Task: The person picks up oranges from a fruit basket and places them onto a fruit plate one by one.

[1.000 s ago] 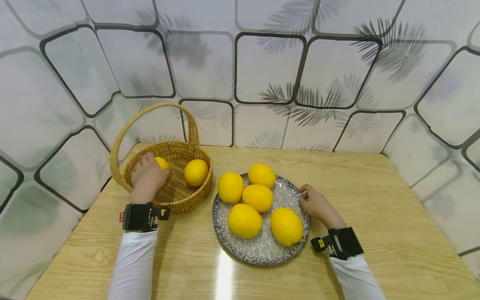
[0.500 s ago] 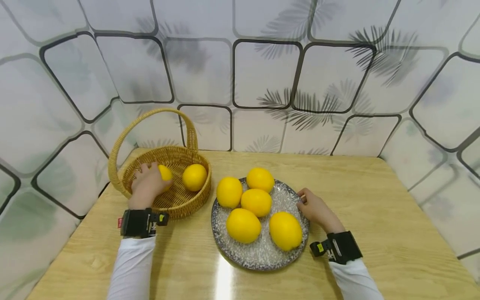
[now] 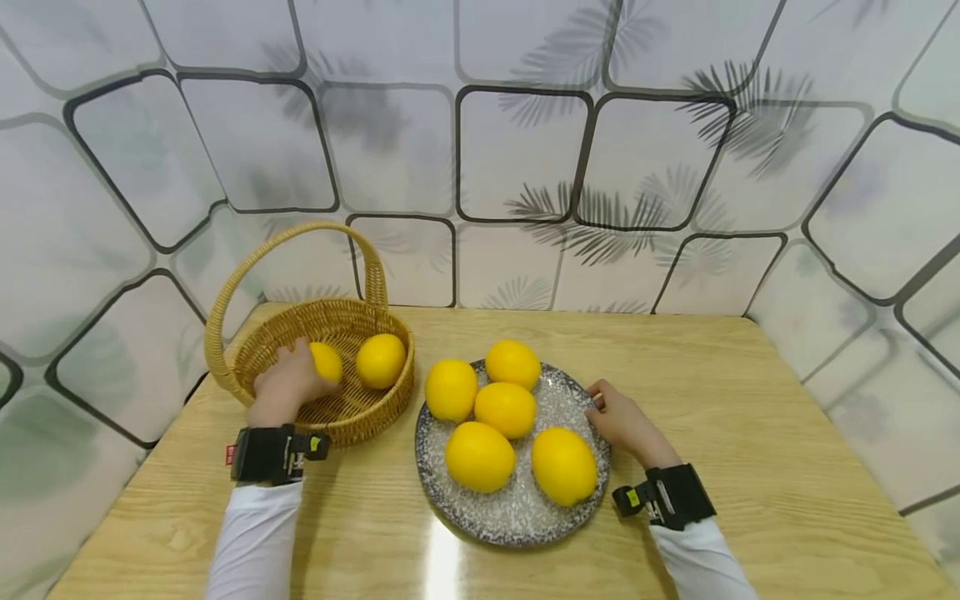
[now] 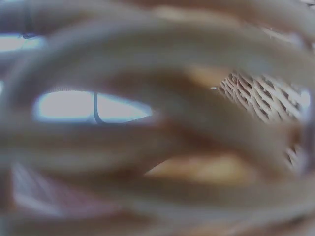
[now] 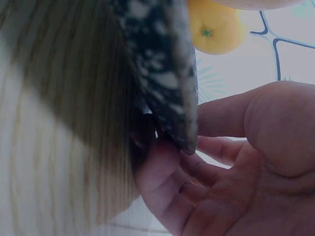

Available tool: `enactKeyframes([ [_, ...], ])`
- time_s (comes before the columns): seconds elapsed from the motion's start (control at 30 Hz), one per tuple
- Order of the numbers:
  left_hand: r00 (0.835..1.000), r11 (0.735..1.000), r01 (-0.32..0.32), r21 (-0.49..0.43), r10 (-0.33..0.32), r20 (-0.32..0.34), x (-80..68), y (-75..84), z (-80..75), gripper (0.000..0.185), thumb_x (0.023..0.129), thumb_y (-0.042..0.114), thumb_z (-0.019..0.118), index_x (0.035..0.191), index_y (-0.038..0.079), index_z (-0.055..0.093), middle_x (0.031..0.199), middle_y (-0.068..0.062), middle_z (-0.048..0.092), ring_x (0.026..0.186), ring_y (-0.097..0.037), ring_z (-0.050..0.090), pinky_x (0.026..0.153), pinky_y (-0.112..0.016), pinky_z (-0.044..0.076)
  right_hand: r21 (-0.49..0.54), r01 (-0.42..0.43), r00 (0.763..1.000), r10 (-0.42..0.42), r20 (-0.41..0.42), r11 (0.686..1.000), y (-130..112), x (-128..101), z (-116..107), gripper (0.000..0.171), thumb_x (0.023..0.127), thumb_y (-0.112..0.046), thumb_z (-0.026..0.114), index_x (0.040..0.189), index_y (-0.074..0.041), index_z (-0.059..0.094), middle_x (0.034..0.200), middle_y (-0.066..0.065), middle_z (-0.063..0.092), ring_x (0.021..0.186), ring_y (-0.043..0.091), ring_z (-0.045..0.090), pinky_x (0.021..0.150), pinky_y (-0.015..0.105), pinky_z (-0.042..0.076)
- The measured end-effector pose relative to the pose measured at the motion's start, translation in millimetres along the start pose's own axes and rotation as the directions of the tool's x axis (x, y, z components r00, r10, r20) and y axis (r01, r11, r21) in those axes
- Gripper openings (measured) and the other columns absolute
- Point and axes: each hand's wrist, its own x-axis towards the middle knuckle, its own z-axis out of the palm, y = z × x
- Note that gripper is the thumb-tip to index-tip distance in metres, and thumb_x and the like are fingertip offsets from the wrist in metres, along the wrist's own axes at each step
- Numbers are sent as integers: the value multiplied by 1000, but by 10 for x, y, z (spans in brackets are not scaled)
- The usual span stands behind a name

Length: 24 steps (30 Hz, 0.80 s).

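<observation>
A wicker basket (image 3: pixel 247 360) with a hoop handle stands at the table's left and holds two lemons. My left hand (image 3: pixel 298 371) lies inside it, fingers relaxed against the left side of the nearer lemon (image 3: pixel 328 362); the other lemon (image 3: pixel 380 360) sits just to the right. The left wrist view is a blur of basket weave (image 4: pixel 256 93). A speckled plate (image 3: pixel 517 512) holds several lemons (image 3: pixel 480 456). My right hand (image 3: pixel 604 403) grips the plate's right rim (image 5: pixel 170 73), fingers (image 5: pixel 167 167) curled under it and thumb above.
The wooden table (image 3: pixel 750 433) is walled in by patterned panels at the back and on both sides. Bare wood lies right of the plate and along the front edge. Basket and plate stand close together.
The nearer lemon has come out from under my left hand and shifted toward the other lemon in the basket. The right hand has kept its hold on the plate's rim. The head view has tilted slightly.
</observation>
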Motion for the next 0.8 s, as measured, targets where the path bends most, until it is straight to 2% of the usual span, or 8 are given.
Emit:
enactKeyframes([
  [0.17,1000,1000,-12,2,12,-24,4,2,-4,112,85,43,74,154,-15,8,145,-48,26,127,-63,44,98,-75,41,-5,4,1000,-4,3,1000,-9,-3,-4,35,103,-11,52,135,4,47,118,26,62,97,31,61,79,40,52],
  [0.4,990,998,-48,-42,42,-137,-56,29,-57,111,84,48,76,153,-12,13,138,-47,32,117,-62,51,91,-73,45,-14,11,1000,-11,8,1000,-8,2,5,36,103,-11,53,135,4,47,119,26,62,100,32,61,81,42,53],
  [0.57,984,996,-62,-60,50,-172,-138,59,-111,109,85,46,75,153,-12,14,138,-47,33,118,-61,51,91,-75,44,-14,10,1000,-9,14,1000,9,11,16,36,103,-11,52,136,4,47,119,26,62,98,31,61,79,41,52],
  [0.8,962,990,-111,-93,83,-261,-205,137,-157,104,84,45,74,153,-10,19,134,-42,40,112,-56,55,83,-69,49,-27,7,1000,-7,12,1000,26,34,4,36,103,-11,51,136,4,46,120,28,62,99,32,62,80,42,53],
])
